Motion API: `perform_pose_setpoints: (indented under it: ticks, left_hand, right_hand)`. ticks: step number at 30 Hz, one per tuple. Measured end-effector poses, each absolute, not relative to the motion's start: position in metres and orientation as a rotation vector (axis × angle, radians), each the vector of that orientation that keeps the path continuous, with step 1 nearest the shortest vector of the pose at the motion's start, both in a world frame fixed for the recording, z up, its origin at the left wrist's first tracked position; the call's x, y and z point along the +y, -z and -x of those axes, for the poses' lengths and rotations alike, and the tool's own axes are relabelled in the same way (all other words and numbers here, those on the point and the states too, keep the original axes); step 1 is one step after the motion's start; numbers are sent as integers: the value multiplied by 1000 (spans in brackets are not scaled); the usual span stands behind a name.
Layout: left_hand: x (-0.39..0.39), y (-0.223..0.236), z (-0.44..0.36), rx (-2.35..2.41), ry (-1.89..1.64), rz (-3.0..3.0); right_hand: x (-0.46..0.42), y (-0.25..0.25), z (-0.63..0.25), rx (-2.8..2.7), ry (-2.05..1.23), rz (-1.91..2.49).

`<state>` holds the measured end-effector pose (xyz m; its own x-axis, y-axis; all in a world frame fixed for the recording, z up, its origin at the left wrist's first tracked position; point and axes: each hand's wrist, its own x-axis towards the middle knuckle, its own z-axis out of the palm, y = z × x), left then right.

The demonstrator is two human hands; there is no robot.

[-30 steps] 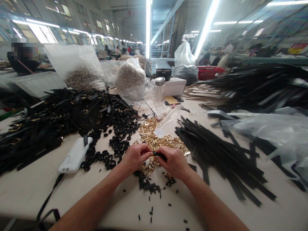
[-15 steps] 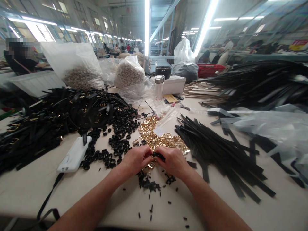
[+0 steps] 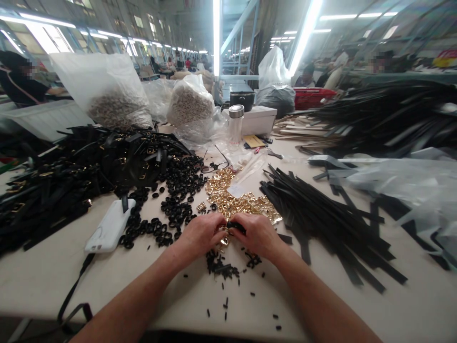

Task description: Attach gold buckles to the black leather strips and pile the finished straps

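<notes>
while two hands [image 3: 204, 233] [image 3: 260, 234] meet at one black strip [image 3: 237, 226], one bottle [image 3: 235, 127] stands.

Bare forearms [image 3: 134, 290], tapering to narrower wrists [image 3: 173, 255]; bare hands [image 3: 202, 234].

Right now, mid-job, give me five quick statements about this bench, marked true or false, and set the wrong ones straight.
1. The right hand holds a black piece. True.
2. The left hand lies flat, far from the right hand. False: its fingers are bent, their tips close to the right hand's.
3. The long black strips lie to the right of the gold metal pieces. True.
4. The white device sits among the long black strips. False: it lies left of the gold metal pieces.
5. The clear bottle stands upright, lid on. True.
</notes>
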<state>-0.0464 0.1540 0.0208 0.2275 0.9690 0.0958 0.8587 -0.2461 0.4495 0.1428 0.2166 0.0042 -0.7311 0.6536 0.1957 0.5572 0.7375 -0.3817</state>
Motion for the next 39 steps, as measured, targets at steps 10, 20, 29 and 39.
perform_pose_setpoints:
  ticks: [10,20,29,39]
  left_hand:
    - [156,-22,45,1725,-661,-2101]
    - [156,-20,45,1727,-727,-2112]
    - [155,-22,45,1728,-733,-2102]
    - [155,-22,45,1712,-758,-2116]
  right_hand:
    - [218,-7,-143,-2586,-421,941]
    - [218,-6,-145,-2553,-423,920]
    - [219,-5,-144,-2543,-428,916]
    - [217,-6,-145,-2539,-420,924]
